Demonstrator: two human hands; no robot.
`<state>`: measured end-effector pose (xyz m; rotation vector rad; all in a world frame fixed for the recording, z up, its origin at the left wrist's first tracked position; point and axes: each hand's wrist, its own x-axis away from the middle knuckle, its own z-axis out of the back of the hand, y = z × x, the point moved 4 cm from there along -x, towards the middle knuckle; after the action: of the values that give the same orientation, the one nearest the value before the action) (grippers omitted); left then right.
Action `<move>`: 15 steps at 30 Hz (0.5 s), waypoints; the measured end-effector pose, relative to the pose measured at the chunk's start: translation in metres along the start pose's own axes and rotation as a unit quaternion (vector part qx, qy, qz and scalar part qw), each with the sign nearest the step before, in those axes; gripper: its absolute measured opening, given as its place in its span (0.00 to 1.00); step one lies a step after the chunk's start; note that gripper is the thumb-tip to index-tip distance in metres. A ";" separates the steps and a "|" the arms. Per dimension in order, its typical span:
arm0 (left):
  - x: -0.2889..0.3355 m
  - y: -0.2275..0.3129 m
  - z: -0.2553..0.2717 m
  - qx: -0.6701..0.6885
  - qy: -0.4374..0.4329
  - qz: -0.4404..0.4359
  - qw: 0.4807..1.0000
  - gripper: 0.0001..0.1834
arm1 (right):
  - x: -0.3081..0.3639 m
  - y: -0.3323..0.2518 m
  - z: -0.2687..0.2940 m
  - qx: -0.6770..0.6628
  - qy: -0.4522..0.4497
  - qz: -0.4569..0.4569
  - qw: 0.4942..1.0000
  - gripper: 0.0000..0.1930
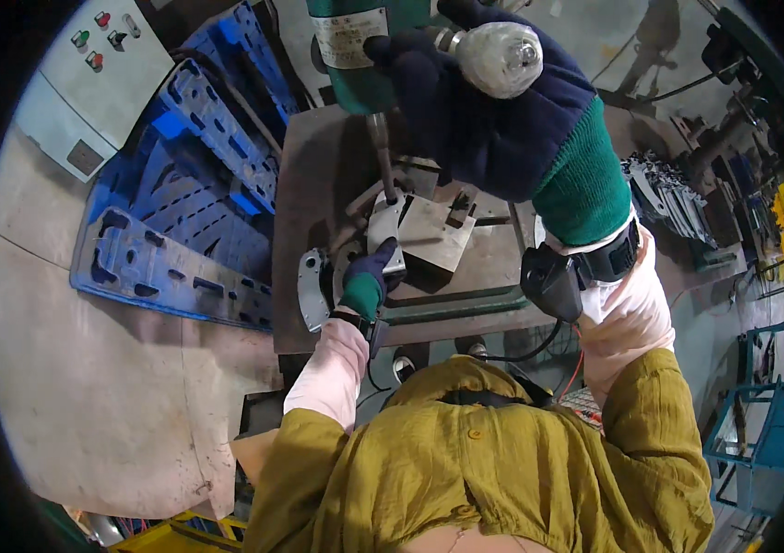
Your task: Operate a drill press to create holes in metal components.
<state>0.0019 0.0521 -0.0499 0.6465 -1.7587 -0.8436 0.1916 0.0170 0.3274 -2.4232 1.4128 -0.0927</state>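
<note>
My left hand [367, 275], in a dark blue glove with a green cuff, grips a curved silvery metal bracket [386, 221] at its near end. The bracket lies against a blocky metal fixture [436, 235] on the machine table. Just above the bracket stands the spindle [381, 152] of a green drill press [355, 78]; whether its tip touches the metal cannot be told. My right hand [493, 124], gloved alike, is raised beside the machine head. Its fingers curl about a lever handle [501, 60] with a pale, wrapped-looking knob; part of the grip is hidden.
Another curved metal bracket [313, 288] lies left of my left hand. Blue plastic pallets [170, 267] stand at the left, below a control box [83, 83]. Several thin metal parts [668, 198] are piled at the right, near a blue metal rack [774, 415].
</note>
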 end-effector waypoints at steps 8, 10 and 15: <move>0.006 0.013 -0.001 -0.171 -0.017 -0.107 0.979 0.28 | 0.011 0.015 0.032 0.009 0.030 0.025 0.999 0.24; -0.002 0.004 0.012 -0.033 0.026 -0.044 0.998 0.19 | 0.012 0.033 0.038 0.053 0.020 0.018 0.998 0.24; 0.015 0.017 -0.004 0.014 0.049 -0.132 0.990 0.22 | 0.025 0.043 0.070 0.242 0.052 -0.001 0.969 0.25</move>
<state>0.0005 0.0500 -0.0266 0.9375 -1.6214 -0.9505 0.1839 -0.0062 0.2456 -2.0361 1.2513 -0.5095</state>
